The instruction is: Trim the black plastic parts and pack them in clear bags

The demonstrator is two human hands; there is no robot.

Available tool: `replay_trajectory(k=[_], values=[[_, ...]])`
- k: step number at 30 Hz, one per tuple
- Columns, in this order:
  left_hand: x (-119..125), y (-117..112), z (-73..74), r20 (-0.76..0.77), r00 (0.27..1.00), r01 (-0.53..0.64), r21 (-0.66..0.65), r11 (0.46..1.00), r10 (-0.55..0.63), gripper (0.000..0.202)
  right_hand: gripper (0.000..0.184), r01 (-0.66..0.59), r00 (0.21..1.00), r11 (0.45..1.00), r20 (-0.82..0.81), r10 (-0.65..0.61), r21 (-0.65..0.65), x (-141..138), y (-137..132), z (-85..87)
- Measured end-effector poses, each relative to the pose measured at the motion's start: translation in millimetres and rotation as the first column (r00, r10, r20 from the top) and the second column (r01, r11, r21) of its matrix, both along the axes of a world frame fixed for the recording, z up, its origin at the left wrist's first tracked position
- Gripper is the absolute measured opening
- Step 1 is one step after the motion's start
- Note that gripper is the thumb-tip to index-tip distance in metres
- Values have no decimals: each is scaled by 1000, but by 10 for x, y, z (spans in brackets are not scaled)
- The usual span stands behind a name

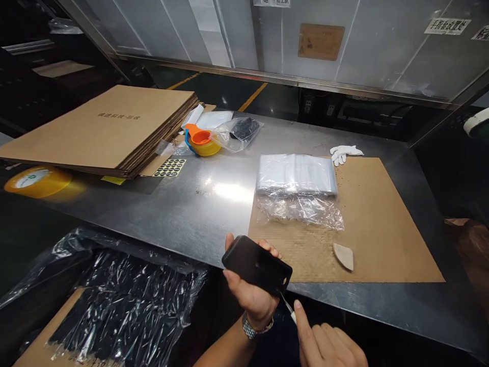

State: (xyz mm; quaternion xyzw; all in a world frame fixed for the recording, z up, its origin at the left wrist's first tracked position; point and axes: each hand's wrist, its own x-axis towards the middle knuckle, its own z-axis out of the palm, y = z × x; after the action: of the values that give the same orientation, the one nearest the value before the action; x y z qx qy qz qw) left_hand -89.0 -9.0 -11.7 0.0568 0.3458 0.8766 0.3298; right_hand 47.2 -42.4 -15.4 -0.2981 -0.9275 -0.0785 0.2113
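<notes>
A black phone case (248,262) rests tilted in my left hand (252,293), fingers wrapped round its edges. A cutout shows near its lower right corner. My right hand (324,339) grips a thin knife with a white handle (292,315). The pointed blade touches or nearly touches the case's lower right edge; I cannot tell which. Most of the handle is hidden by my fingers. Beyond the case, a stack of clear plastic bags (298,174) lies on a cardboard sheet (382,219), with a beige wedge-shaped piece (344,256) nearer me.
A steel table (179,209) carries stacked cardboard (99,125), a tape dispenser (202,141), a sticker sheet (170,168) and a white glove (346,153). A yellow tape roll (36,181) sits at left. Below, a box holds several plastic-wrapped black items (133,306).
</notes>
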Motion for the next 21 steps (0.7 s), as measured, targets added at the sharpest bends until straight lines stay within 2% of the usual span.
replay_trajectory(k=[3, 7, 9, 12, 15, 17, 21], values=[[1, 11, -32, -30, 998, -57, 44, 997, 59, 45, 28, -37, 998, 998, -41, 39, 49, 8, 34, -7], [21, 10, -59, -101, 989, -102, 75, 992, 110, 43, 28, -35, 999, 997, -5, 35, 76, 3, 12, -4], [39, 3, -65, -115, 985, -123, 46, 991, 128, 43, 30, 4, 999, 996, 46, -8, 88, -6, -13, 11], [60, -7, -67, -82, 990, -124, -97, 987, 117, 45, 34, 53, 990, 995, 123, -63, 87, 2, -18, 26], [46, -11, -57, 3, 999, -36, -243, 969, 38, 46, 34, 26, 992, 997, 119, -35, 79, 61, 49, 7], [17, -8, -48, 69, 997, 46, -267, 963, -29, 46, 32, 29, 998, 999, 55, -31, 37, 119, 121, -11], [-56, 7, -36, 209, 969, 186, -255, 949, -134, 46, 30, 53, 996, 983, -62, -64, -176, 219, 233, -12]])
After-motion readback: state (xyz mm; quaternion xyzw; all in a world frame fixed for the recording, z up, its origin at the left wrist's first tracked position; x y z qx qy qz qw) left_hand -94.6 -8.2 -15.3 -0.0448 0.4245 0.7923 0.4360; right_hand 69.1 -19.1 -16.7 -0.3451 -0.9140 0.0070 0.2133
